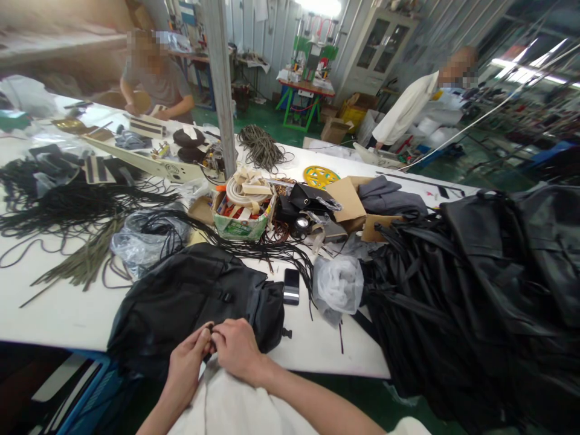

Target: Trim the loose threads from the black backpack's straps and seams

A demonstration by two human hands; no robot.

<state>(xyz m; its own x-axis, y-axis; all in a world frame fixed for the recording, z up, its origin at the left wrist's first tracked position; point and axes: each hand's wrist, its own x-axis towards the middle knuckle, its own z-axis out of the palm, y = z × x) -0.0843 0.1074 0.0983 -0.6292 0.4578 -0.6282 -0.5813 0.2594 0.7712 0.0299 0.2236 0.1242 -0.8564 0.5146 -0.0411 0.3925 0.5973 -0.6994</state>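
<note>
A black backpack (194,290) lies flat on the white table in front of me, and a black side-release buckle (287,333) sticks out at its right end. Over its near edge my left hand (191,355) and my right hand (238,347) meet, fingertips pinched together. Between them is something small and dark, mostly hidden by the fingers; I cannot tell whether it is part of the bag. Another buckle (225,296) shows on the bag's front. Just past the bag's right end lies a black phone (291,286).
Black bags (435,302) are heaped on the right. Behind the backpack are bundles of black cord (254,249), a green box (240,228) of webbing, a cardboard box (347,202) and a clear plastic bag (339,284). One person (156,78) sits across the table; another (408,109) stands at right.
</note>
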